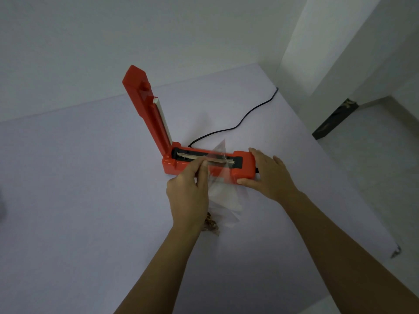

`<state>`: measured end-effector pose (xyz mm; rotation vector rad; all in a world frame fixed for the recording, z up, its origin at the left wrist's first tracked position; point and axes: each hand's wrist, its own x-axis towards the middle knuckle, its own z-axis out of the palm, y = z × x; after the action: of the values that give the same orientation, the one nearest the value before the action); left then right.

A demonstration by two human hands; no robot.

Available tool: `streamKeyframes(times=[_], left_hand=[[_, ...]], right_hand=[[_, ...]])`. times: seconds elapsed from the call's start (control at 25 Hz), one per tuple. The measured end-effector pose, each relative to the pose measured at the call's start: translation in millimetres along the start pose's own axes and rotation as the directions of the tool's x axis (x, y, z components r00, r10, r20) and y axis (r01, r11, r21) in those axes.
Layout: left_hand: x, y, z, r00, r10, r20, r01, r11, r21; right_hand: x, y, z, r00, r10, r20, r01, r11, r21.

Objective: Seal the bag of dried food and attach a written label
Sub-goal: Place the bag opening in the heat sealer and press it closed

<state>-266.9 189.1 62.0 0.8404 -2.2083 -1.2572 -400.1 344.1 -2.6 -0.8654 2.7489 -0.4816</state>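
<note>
One pale desk (79, 189). One orange sealer (169, 166), arm raised upright, base lying left-right. One clear bag (223, 196) on the desk, long axis running from person to sealer, mouth across the sealing strip, dried food (212, 225) at the near end. One black cord (244, 116). Left hand (188, 193) fingers pinch the bag's mouth; right hand (269, 175) fingers grip the sealer's right end.

Sealer lid (147, 109) upright at left, cord (240, 123) behind, open table (68, 189) leftward
</note>
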Motion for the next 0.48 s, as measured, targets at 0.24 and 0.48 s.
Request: streamKeyframes(times=[0.24,0.48], left_hand=[[3.7,1.7,-8.5,0.999,0.003,-0.036,-0.004,1.000,-0.005],[4.0,3.1,-38.3,0.988,-0.154,-0.014,0.152,0.982,-0.109]], right_hand=[[-0.5,-1.0,-1.8,1.000,0.001,-0.005,-0.001,1.000,-0.001],[-21.6,-13.6,2.9,0.959,0.101,-0.265,-0.038,0.972,0.232]])
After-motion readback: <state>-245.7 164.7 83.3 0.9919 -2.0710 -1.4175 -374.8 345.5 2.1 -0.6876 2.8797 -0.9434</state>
